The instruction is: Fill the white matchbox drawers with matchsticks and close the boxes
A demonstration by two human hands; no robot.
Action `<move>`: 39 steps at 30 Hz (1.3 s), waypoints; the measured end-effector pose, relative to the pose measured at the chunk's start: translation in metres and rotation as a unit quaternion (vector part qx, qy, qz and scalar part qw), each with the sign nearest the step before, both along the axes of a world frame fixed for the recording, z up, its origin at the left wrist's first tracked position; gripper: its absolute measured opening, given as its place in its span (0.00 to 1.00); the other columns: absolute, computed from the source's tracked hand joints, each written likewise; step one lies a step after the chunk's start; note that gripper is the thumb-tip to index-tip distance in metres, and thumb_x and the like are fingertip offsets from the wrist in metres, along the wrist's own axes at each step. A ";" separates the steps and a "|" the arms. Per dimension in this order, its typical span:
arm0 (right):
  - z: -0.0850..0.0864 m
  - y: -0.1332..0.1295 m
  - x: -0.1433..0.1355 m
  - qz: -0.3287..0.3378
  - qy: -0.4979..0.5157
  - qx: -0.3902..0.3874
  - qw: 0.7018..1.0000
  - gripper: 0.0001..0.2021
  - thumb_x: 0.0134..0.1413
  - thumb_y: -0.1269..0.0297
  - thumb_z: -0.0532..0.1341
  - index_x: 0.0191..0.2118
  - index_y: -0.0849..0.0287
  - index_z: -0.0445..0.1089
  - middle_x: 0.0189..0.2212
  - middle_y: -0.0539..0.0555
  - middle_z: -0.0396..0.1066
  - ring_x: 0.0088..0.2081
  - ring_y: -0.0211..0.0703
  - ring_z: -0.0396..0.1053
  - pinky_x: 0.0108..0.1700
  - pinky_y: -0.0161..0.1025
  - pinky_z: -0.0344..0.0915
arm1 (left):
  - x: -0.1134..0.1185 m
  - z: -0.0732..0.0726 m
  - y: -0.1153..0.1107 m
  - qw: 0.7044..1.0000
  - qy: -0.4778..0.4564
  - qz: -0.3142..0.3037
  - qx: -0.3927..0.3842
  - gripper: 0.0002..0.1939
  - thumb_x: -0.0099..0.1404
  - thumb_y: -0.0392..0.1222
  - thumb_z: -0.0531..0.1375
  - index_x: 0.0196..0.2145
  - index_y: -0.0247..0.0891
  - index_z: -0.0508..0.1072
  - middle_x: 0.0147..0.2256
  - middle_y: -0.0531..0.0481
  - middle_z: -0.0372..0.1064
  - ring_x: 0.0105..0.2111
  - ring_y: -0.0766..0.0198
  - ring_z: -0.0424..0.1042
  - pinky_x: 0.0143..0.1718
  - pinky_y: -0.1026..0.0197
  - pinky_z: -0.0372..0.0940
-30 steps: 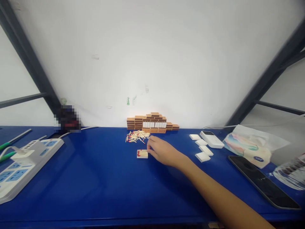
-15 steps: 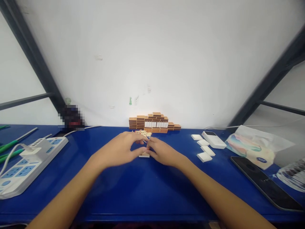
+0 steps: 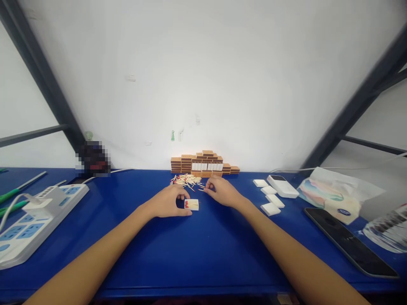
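A small white matchbox tray (image 3: 192,205) with red-headed matches in it lies on the blue table. My left hand (image 3: 168,201) curls around the tray's left end, thumb along the near side and fingers at the far side, steadying it. Just behind and to the right, my right hand (image 3: 221,191) is closed in a pinch at a match (image 3: 201,189), whose stick points left from the fingertips. Beside those fingertips spreads a loose pile of matches (image 3: 187,181), many with red heads.
Stacked brown matchboxes (image 3: 206,163) with white trays among them stand against the wall. To the right are loose white trays (image 3: 270,209), a white device (image 3: 282,186), a tissue pack (image 3: 333,197), a phone (image 3: 349,241) and a plastic bottle (image 3: 386,231). A power strip (image 3: 41,224) lies left.
My hands, which met over the tray, have come apart. The right has moved up and right to the pile's edge; the left has shifted slightly down and left, uncovering the tray.
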State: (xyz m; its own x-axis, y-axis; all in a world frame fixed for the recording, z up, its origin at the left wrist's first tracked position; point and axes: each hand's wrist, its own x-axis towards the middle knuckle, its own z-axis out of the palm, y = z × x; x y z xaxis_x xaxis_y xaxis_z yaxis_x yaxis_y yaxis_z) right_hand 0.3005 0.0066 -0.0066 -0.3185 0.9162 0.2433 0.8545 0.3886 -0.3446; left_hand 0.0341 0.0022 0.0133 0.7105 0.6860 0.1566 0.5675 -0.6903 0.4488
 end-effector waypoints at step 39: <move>0.013 -0.023 -0.017 0.070 0.035 -0.027 0.997 0.07 0.68 0.65 0.61 0.36 0.59 0.70 0.37 0.54 0.72 0.37 0.42 0.69 0.38 0.36 0.60 | 0.000 -0.011 0.002 1.000 -0.027 0.008 0.002 0.20 0.60 0.58 0.68 0.39 0.40 0.77 0.34 0.50 0.72 0.33 0.61 0.69 0.35 0.60 0.62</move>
State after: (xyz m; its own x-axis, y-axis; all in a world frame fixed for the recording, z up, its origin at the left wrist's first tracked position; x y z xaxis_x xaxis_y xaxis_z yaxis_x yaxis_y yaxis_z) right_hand 0.2840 -0.0167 0.0064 -0.4289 0.8762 0.2199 0.7664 0.4818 -0.4249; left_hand 0.0340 0.0044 0.0028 0.6893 0.6972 0.1970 0.5540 -0.6825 0.4767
